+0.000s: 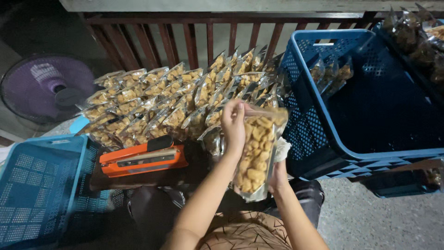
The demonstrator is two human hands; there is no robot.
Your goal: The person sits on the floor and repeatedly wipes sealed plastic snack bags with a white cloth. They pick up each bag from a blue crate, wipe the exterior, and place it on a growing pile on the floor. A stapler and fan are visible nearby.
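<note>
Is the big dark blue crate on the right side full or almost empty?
Almost empty: the dark blue crate shows mostly bare floor, with only a few snack bags leaning at its far wall.

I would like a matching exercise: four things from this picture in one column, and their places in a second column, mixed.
Things:
1. clear snack bag
2. orange heat sealer
3. purple fan
4. big blue crate

Places:
A. far left, on the floor
B. on the right, tilted, a few bags inside
C. between the left hand and right hand
D. left of the hands, before the rows of bags

Pairs: 1-C, 2-D, 3-A, 4-B
</note>
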